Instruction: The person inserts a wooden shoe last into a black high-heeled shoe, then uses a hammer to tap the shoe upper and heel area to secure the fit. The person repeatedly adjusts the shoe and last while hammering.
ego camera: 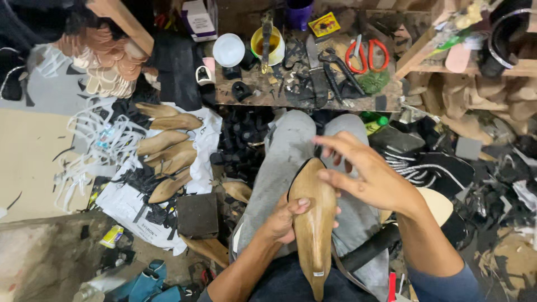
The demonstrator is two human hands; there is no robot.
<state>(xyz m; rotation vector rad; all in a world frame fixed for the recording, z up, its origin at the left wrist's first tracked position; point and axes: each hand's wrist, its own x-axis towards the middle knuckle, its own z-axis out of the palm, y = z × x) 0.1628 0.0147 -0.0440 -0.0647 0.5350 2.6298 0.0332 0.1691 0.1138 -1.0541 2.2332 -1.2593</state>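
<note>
left hand [286, 219] clamped around the wooden shoe last [313, 221], which rests lengthwise on the lap. right hand [366, 173] open, fingers spread, thumb touching the last's upper edge. beyond the knees: cluttered workbench [313, 103] with red-handled scissors [366, 55].

place: shoemaker's workshop | evidence: wooden shoe lasts [168, 142], scissors [366, 55] (red-handled), cluttered workbench [254, 95]

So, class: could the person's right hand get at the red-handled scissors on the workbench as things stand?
Probably yes: the right hand is free above the wooden shoe last, and the scissors lie uncovered on the workbench ahead.
</note>
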